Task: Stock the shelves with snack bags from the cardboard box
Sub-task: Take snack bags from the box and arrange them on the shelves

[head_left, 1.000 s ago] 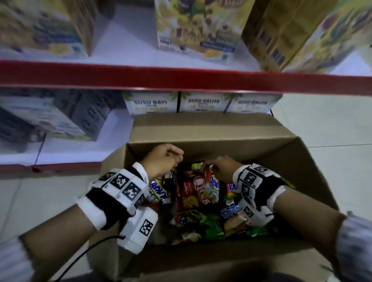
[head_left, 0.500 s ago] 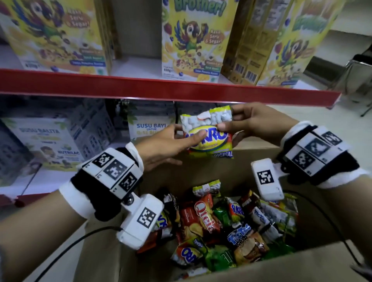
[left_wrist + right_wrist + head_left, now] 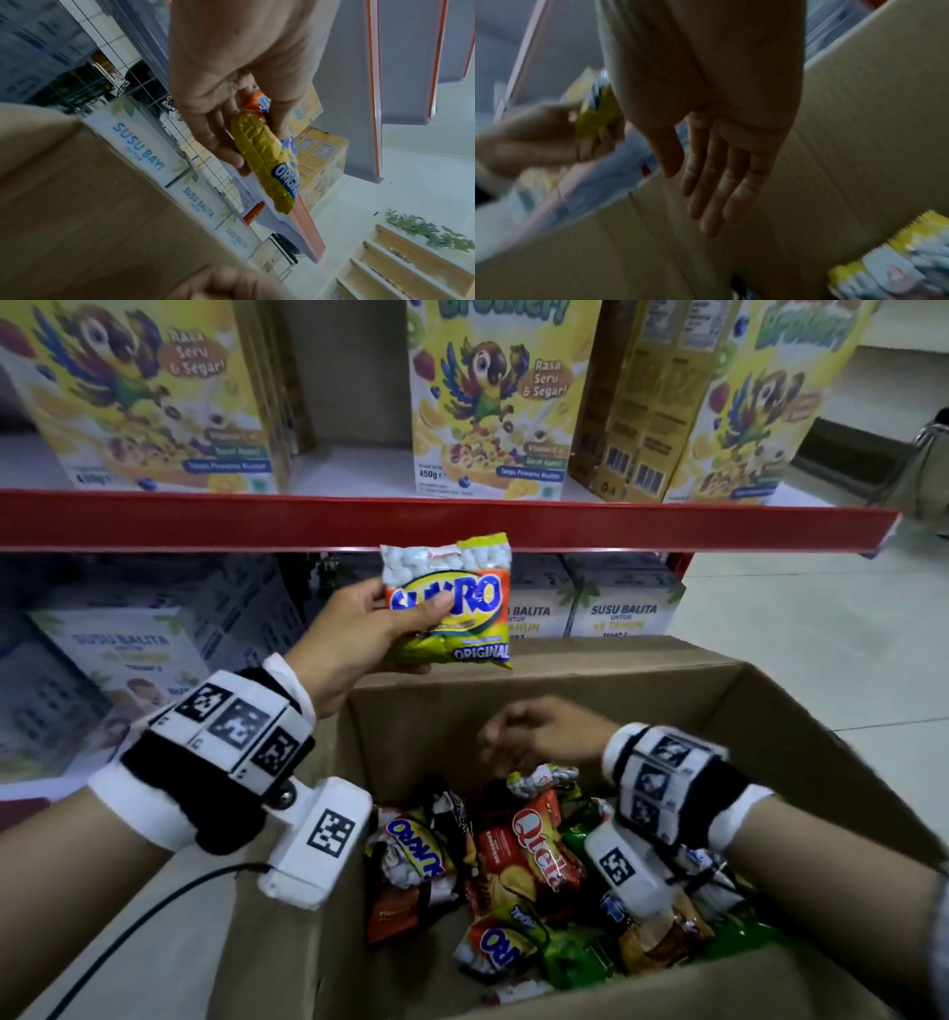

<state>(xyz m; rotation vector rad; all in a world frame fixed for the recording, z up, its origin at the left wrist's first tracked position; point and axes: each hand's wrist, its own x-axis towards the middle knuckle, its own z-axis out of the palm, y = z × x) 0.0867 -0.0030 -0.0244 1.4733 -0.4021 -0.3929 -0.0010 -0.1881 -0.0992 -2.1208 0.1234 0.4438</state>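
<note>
Filling cardboard box [image 3: 693,706]: mixed snack bags [image 3: 544,860]

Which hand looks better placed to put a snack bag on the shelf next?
Probably the left hand: it already grips the Sukro bag by the red shelf edge, while the right hand hangs open inside the cardboard box.

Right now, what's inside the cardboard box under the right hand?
The cardboard box holds a loose pile of snack bags: a red Qtela bag, Sukro bags, green packs. The right hand hangs open above them. Lower layers and the box floor are covered.
</note>
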